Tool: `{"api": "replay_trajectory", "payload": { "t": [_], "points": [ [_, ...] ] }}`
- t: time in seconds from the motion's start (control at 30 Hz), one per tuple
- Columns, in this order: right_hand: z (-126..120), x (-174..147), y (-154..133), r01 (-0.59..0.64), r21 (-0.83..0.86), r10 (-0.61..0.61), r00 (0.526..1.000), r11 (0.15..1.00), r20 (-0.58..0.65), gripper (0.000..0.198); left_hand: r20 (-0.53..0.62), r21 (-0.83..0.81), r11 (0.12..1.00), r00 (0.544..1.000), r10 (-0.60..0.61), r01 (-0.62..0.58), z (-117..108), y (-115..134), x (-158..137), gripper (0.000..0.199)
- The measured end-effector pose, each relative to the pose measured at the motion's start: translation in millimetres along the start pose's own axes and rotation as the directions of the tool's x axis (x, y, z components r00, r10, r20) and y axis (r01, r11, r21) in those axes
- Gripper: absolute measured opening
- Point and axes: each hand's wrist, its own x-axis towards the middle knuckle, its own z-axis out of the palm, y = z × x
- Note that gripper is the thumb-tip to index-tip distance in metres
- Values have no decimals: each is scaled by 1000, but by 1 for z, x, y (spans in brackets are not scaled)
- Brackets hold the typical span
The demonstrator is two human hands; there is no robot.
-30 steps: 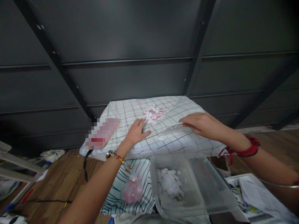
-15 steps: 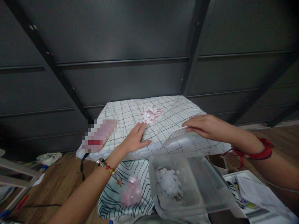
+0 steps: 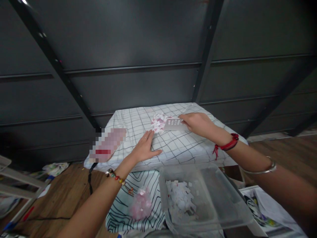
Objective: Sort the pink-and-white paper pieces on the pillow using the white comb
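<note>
My left hand (image 3: 145,147) lies flat on the checked white cloth (image 3: 133,120), fingers spread, holding nothing. Its fingertips are close to the near side of a small heap of white and pink paper-like bits (image 3: 157,123). In my right hand (image 3: 199,124) is a thin white slotted plastic piece (image 3: 174,124), gripped by its right end. The piece stands at the right side of the heap and hides part of it. Nearer to me, a clear plastic box (image 3: 231,198) holds many small white pieces (image 3: 180,195).
A pixelated pinkish flat object (image 3: 109,143) with a black strap lies at the table's left. Beside the box, a clear bag with pink contents (image 3: 140,205) rests on a wavy-patterned cloth (image 3: 117,211). A dark panelled wall (image 3: 133,86) stands behind the table. Papers (image 3: 274,206) are at lower right.
My right hand has moved left and away from me, carrying the slotted plastic piece from the table's right side to the heap. My left hand has stayed in place.
</note>
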Motion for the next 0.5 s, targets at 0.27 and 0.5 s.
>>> {"api": "replay_trajectory", "payload": {
  "t": [0.27, 0.5],
  "points": [
    [-5, 9, -8, 140, 25, -140, 990, 990, -17, 27, -47, -37, 998, 998, 44, -46, 2, -3, -1, 89],
    [-25, -5, -9, 178, 33, -176, 982, 983, -63, 28, -55, -49, 998, 998, 32, -34, 3, -5, -1, 90]
  ]
}}
